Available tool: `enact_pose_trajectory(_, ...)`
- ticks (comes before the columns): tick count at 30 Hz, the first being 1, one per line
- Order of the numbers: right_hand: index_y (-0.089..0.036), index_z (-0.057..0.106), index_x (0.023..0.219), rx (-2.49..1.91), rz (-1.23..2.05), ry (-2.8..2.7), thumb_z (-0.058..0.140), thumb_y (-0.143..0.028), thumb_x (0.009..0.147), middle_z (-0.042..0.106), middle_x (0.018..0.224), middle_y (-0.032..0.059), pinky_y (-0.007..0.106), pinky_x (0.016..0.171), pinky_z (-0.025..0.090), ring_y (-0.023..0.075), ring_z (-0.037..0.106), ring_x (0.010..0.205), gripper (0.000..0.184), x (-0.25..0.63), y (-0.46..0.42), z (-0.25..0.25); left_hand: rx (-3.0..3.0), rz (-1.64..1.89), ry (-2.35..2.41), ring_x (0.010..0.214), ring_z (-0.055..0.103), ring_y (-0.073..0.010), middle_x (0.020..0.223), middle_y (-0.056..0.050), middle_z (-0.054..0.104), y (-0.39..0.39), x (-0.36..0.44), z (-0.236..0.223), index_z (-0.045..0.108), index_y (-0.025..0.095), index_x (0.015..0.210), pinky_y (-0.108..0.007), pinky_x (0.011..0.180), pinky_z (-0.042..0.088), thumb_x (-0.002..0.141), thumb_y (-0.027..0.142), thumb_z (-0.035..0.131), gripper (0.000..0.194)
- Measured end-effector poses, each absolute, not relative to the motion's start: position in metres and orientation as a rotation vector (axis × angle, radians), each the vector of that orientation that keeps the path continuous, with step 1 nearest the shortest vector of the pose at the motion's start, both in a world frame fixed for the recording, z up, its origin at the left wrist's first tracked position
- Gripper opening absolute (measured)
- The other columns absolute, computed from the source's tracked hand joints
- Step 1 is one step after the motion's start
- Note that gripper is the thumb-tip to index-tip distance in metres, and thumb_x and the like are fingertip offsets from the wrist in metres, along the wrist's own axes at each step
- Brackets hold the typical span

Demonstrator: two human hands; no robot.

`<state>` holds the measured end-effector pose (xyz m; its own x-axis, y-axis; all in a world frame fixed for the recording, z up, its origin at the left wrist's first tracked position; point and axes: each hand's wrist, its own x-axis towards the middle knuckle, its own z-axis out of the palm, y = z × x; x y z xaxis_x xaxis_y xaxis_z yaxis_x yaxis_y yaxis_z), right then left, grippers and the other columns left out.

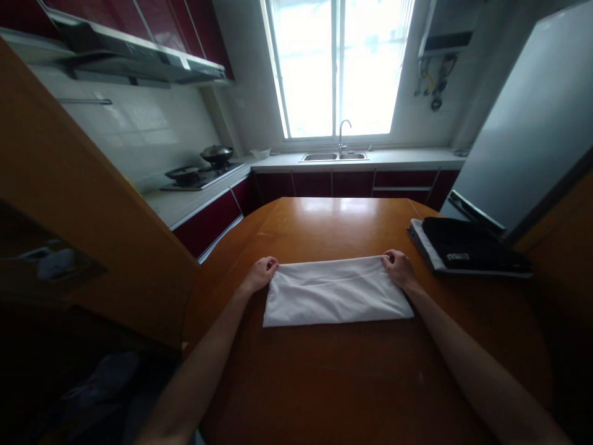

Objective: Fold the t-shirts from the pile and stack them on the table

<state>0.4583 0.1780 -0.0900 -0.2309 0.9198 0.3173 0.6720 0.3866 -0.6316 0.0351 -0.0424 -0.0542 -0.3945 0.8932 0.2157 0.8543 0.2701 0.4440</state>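
A white folded cloth (338, 293), perhaps a garment, lies as a wide flat band on the brown wooden table (333, 371). Its far edge runs between my two hands. At the far left corner, my left hand (262, 272) is closed, pinching the fabric between thumb and fingers. My right hand (398, 267) pinches the far right corner in the same way. The near edge of the cloth rests on the tabletop, and shallow wrinkles cross its middle. Which garment it is, if one, I cannot tell.
Folded clothes (470, 247), black on top with white lettering, are stacked at the table's right side. Behind the table are a counter with a sink (333, 157) and a stove with pans (216, 154). A pale refrigerator (528, 123) stands to the right.
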Motion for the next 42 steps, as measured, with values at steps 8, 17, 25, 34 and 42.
enact_pose_trajectory(8, -0.012, 0.052, 0.145, -1.034, 0.259, -2.487, 0.037, -0.031, 0.100, 0.047, 0.154, 0.0147, 0.040, 0.117, 0.030, 0.0260, 0.039, 0.143, 0.052, 0.386, 0.089, -0.067, 2.279, 0.488, 2.198, 0.144, 0.042, -0.0253, 0.154, -0.011, 0.049, -0.023, 0.179, -0.063, 0.049, 0.018, 0.147, -0.044, 0.120, 0.033, 0.104, 0.035, 0.037, 0.048)
enact_pose_trajectory(17, -0.010, 0.031, 0.158, -1.136, 0.300, -2.689, 0.030, -0.041, 0.103, 0.022, 0.167, 0.0132, 0.050, 0.124, 0.013, 0.0250, 0.015, 0.156, 0.064, 0.375, 0.066, -0.078, 2.247, 0.221, 2.257, 0.155, 0.021, -0.0269, 0.167, -0.009, 0.024, -0.026, 0.208, -0.086, 0.036, 0.020, 0.157, -0.054, 0.123, 0.022, 0.105, 0.050, 0.029, 0.061)
enact_pose_trajectory(25, -0.010, 0.030, 0.159, -1.326, 0.211, -2.648, 0.030, -0.044, 0.103, 0.020, 0.167, 0.0142, 0.052, 0.124, 0.012, 0.0268, 0.015, 0.156, 0.066, 0.403, 0.096, -0.087, 2.209, 0.191, 2.243, 0.155, 0.017, -0.0286, 0.168, -0.009, 0.022, -0.027, 0.211, -0.082, 0.033, 0.022, 0.159, -0.054, 0.124, 0.017, 0.100, 0.064, 0.030, 0.072)
enact_pose_trajectory(34, -0.006, 0.038, 0.154, -1.362, 0.086, -2.543, 0.033, -0.043, 0.101, 0.031, 0.163, 0.0183, 0.050, 0.123, 0.015, 0.0298, 0.024, 0.153, 0.065, 0.427, 0.116, -0.099, 2.170, 0.328, 2.286, 0.154, 0.023, -0.0301, 0.164, -0.010, 0.031, -0.028, 0.197, -0.075, 0.035, 0.022, 0.158, -0.056, 0.122, 0.021, 0.102, 0.058, 0.034, 0.066)
enact_pose_trajectory(42, -0.006, 0.041, 0.152, -1.353, 0.060, -2.516, 0.034, -0.042, 0.100, 0.033, 0.162, 0.0200, 0.053, 0.123, 0.014, 0.0310, 0.026, 0.152, 0.063, 0.427, 0.113, -0.099, 1.909, 0.283, 2.518, 0.153, 0.023, -0.0354, 0.164, -0.010, 0.032, -0.039, 0.154, -0.073, 0.039, 0.026, 0.156, -0.063, 0.121, 0.016, 0.101, 0.057, 0.035, 0.063)
